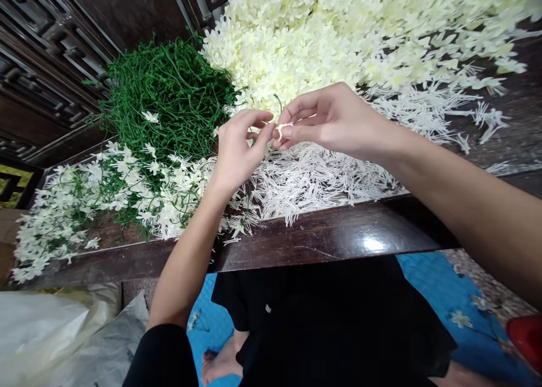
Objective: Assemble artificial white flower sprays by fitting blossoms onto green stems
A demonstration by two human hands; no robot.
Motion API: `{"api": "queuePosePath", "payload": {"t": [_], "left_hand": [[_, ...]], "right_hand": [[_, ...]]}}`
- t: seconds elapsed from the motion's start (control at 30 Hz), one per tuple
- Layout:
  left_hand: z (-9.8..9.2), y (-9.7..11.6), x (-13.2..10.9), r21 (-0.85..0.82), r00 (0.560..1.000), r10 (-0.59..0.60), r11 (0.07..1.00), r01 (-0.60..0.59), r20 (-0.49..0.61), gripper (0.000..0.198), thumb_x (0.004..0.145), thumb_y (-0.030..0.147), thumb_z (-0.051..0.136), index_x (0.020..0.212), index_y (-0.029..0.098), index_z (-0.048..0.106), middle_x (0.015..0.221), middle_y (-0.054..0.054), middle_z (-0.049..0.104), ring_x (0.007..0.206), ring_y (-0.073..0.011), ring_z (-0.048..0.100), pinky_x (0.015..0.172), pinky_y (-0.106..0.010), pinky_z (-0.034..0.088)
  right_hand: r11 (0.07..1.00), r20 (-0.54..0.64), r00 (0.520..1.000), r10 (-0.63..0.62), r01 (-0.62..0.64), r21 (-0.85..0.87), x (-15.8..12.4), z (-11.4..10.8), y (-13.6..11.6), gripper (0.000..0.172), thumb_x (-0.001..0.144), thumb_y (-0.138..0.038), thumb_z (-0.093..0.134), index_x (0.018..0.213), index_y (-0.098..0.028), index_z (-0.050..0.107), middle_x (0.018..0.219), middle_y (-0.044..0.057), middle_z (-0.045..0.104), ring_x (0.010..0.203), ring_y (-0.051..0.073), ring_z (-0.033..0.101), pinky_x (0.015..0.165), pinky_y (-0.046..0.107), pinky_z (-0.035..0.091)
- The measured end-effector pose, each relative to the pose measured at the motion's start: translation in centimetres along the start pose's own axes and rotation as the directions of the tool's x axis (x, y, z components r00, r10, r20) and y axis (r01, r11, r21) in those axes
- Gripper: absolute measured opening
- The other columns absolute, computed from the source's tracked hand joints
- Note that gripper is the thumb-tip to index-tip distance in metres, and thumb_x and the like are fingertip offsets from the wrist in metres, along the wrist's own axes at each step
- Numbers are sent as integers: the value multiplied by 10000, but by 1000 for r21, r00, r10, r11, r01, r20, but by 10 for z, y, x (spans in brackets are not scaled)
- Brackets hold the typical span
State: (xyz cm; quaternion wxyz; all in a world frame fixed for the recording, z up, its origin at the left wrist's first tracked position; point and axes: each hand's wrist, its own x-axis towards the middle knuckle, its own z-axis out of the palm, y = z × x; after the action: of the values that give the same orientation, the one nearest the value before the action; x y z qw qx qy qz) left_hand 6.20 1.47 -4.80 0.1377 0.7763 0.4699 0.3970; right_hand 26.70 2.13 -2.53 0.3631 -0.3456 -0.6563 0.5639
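Note:
Above the bench, my left hand (241,147) and my right hand (339,121) meet fingertip to fingertip. Between the thumb and fingers of my right hand is a small pale yellow artificial flower (283,129), partly covered by the fingertips. My left thumb and fingers close in a pinch at the flower's left side. A thin green stem (278,100) pokes up just behind the fingers. Below both hands lies a spread of white stamen pieces (317,175), and behind them rises a large heap of pale yellow blossoms (292,48).
A green stem pile (161,93) sits at the back left, with finished-looking white flowers (122,178) in front. The dark wooden bench (339,229) has its edge near my lap. Plastic bags (97,330) lie lower left; a blue mat (444,291) covers the floor.

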Motion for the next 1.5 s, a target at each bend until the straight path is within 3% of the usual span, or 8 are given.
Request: {"api": "queuePosePath", "payload": {"t": [0.13,0.27,0.53,0.67,0.93,1.1,1.27,1.5], "left_hand": [[-3,0,1,99,995,97,991,-95,-11,94,909,248,669,906,232,762,1060,-81,793,986,-239,718,902,-397,592],[-18,-1,4,132,997,75,989,-73,-10,79,870,230,683,873,254,758,846,-42,773,753,-201,665,763,-375,566],[-47,8,7,29,914,-3,1000,-10,405,45,809,241,738,791,203,723,735,-17,748,648,-139,661,607,-268,510],[-41,15,6,-71,833,28,997,13,552,145,786,284,824,771,202,705,705,-2,744,620,-128,669,572,-244,501],[-18,20,1,-25,805,94,995,-98,585,100,886,223,707,845,244,797,863,-9,819,783,-191,752,765,-354,581],[-20,18,1,7,890,42,999,-50,454,142,814,141,693,832,228,804,858,-6,822,740,-177,728,758,-356,597],[-26,12,6,-91,990,25,996,-12,138,78,881,219,716,932,236,772,909,-45,792,801,-174,718,716,-320,592],[-25,-10,9,-211,983,-5,977,-34,-181,273,969,606,667,1013,337,685,1025,-32,736,921,-213,725,761,-409,639]], "right_hand": [[1000,-22,1000,-10,10,28,0,1,0,110,822,-172,861,797,-197,757,807,41,773,811,213,785,897,389,680],[1000,-70,998,-7,8,15,-1,2,-3,129,835,-75,827,798,-179,759,794,45,779,791,204,785,858,364,679],[1000,-82,997,10,-10,1,0,2,-5,184,839,-16,802,782,-173,724,758,47,771,755,191,777,800,345,664],[1000,-157,988,6,-4,16,0,3,-5,216,855,15,771,768,-175,718,723,38,754,703,177,762,747,333,664],[995,-207,974,-95,98,4,-1,-3,-2,140,844,-104,849,815,-201,751,748,25,757,713,170,747,760,334,655],[988,-274,952,-136,150,31,2,-3,1,228,758,-281,961,755,-248,736,732,27,741,712,215,740,766,408,655],[984,-309,936,-168,180,8,2,-4,1,320,730,-484,973,772,-269,740,816,56,748,768,252,745,781,463,647],[996,-154,985,-81,83,7,-2,-5,-6,229,797,-384,931,775,-240,753,1050,111,783,848,268,772,739,467,675]]}}
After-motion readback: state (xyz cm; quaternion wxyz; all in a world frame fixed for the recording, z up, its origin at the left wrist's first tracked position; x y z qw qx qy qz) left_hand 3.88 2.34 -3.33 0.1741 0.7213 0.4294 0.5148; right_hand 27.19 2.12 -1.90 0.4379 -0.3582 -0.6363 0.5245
